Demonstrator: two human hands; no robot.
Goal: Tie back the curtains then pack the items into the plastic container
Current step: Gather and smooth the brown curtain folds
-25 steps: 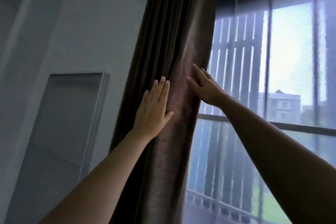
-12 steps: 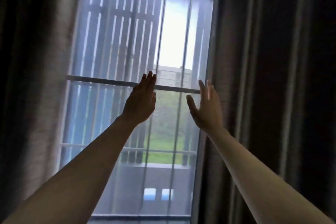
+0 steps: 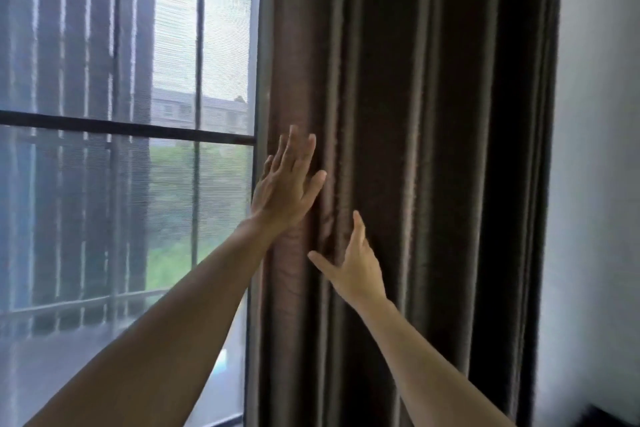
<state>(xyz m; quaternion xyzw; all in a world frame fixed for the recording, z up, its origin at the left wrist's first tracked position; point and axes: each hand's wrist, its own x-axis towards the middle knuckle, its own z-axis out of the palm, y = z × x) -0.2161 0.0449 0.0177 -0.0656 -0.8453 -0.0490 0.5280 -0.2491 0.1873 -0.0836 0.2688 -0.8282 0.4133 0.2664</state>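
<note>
Left hand flat, fingers straight, pressing the brown curtain at its edge; window to its left. Right hand just below, thumb splayed, fingers partly hidden in a fold; possibly gripping, cannot tell.

Curtain hangs in deep vertical folds and fills the span between window and wall. At its left edge the window pane and frame block any reach forward. Left hand lies flat on that edge. Right hand rests on the folds just below and to the right, and a narrow strip of cloth is free between the two. To the right of the curtain the wall face is open down to a dark object in the lower corner
</note>
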